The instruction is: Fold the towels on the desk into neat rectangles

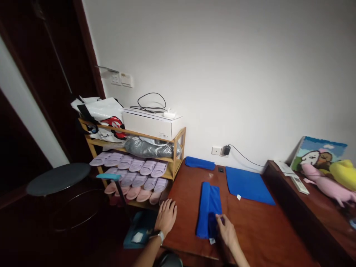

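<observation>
In front of me on the brown table lies a blue cloth, partly folded lengthwise, with a white tag at its near end. The thumb and fingers of my right hand pinch the cloth's right edge. My left hand, with a watch on the wrist, rests at the table's left edge, fingers stretched out and holding nothing. A second blue cloth is spread flat at the right, its white tag at the near edge. Against the wall lies a blue cloth folded into a narrow strip.
Left of the table stands a wooden rack with several pairs of slippers, a white box and bags. A round stool is further left. A dark ledge on the right carries a pink plush toy and a remote.
</observation>
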`<state>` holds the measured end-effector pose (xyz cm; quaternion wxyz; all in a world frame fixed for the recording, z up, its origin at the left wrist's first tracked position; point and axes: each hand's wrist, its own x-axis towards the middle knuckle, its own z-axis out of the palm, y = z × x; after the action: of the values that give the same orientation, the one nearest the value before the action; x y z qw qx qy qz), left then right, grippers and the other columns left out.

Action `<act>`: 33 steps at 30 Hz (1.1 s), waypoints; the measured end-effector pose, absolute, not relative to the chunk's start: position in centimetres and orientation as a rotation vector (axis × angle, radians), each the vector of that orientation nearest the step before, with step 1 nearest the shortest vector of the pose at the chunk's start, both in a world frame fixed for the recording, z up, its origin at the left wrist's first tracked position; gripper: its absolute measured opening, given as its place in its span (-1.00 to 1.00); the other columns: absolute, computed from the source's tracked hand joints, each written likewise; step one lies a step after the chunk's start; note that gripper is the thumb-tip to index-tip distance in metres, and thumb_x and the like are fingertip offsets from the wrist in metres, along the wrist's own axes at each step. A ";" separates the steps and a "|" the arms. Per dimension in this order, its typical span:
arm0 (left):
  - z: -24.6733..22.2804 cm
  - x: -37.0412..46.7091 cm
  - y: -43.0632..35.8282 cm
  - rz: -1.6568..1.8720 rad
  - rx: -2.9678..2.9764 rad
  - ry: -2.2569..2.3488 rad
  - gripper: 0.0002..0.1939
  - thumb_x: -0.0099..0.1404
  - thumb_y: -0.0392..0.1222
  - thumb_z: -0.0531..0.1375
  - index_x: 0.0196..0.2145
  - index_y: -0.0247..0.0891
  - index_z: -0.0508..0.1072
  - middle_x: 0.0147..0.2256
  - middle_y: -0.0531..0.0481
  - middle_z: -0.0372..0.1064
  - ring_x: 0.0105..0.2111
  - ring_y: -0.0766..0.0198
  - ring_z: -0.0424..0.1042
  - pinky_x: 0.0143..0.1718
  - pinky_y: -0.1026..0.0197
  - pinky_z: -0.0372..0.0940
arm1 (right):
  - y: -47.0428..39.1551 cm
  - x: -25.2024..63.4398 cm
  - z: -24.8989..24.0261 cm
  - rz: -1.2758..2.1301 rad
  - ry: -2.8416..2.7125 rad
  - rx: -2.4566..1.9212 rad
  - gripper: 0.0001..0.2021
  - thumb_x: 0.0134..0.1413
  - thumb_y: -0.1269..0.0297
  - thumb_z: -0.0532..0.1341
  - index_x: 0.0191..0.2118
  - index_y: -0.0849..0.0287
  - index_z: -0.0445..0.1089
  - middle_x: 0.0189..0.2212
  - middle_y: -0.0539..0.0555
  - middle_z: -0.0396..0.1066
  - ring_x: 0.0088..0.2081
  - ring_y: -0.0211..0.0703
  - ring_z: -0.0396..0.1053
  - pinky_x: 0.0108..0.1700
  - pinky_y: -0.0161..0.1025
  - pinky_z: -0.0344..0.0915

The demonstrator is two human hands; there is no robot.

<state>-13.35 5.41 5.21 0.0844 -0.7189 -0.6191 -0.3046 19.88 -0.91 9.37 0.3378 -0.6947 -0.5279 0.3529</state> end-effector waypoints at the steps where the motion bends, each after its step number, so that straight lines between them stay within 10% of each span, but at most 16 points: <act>1: 5.9 -13.0 4.9 -0.921 -2.183 -1.818 -0.61 0.50 -0.18 0.02 0.01 -0.23 0.62 0.03 -0.22 0.61 0.11 -0.05 0.53 0.28 -0.18 0.33 | -1.3 19.5 9.8 0.810 -1.441 -1.874 -0.40 0.22 -0.40 0.00 -0.15 0.01 0.48 -0.40 0.11 0.60 -0.31 0.09 0.61 -0.26 -0.13 0.42; 5: 8.5 -9.0 1.8 -0.968 -2.373 -1.757 -0.64 0.48 -0.26 0.00 -0.07 -0.16 0.60 -0.10 -0.14 0.60 -0.05 0.02 0.54 0.06 -0.06 0.43 | -2.1 18.6 9.4 0.599 -1.488 -2.105 -0.46 0.28 -0.21 0.05 0.08 0.08 0.44 -0.02 0.29 0.59 -0.07 0.19 0.62 -0.09 -0.05 0.45; 10: 10.3 1.6 -1.4 -1.015 -2.972 -1.600 -0.68 0.42 -0.24 0.08 -0.01 -0.08 0.58 -0.02 -0.11 0.56 0.03 0.07 0.48 0.16 0.03 0.32 | -3.4 19.4 5.1 0.618 -1.478 -1.833 -0.58 0.14 0.04 0.13 -0.01 0.14 0.53 -0.03 0.31 0.60 0.01 0.17 0.59 0.08 -0.06 0.46; 19: 10.5 9.2 -1.7 -1.234 -3.035 -2.233 -0.79 0.28 -0.03 0.24 -0.33 -0.20 0.57 -0.23 -0.12 0.65 -0.11 0.06 0.57 0.00 0.09 0.39 | -5.9 22.0 5.0 0.775 -1.057 -1.376 -0.47 -0.07 -0.19 0.30 -0.09 0.10 0.55 -0.13 0.21 0.66 -0.08 0.16 0.62 0.05 -0.03 0.52; 25: 15.0 8.9 -1.1 -1.822 -2.859 -2.185 -0.53 0.19 0.29 0.26 -0.45 -0.22 0.51 -0.47 -0.04 0.55 -0.42 0.12 0.55 -0.38 0.13 0.43 | -6.0 20.8 8.6 0.926 -1.041 -1.120 -0.34 0.07 -0.32 0.29 0.12 0.07 0.40 -0.19 0.14 0.65 -0.09 0.09 0.61 0.07 0.00 0.51; 33: 25.7 -4.4 2.7 -2.416 -1.821 -2.048 -0.43 0.51 0.18 -0.08 0.19 -0.30 0.31 -0.05 -0.18 0.55 -0.14 0.16 0.58 -0.11 0.09 0.51 | -7.3 25.2 8.3 0.579 -1.496 -1.742 -0.61 0.22 0.00 0.20 0.01 0.07 0.59 0.15 0.22 0.55 0.23 0.19 0.45 0.34 0.05 0.29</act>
<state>-4.37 2.66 25.69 -0.2533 -0.4822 -0.5423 -0.6397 25.16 -7.32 8.29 0.3773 -0.6812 -0.5851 0.2264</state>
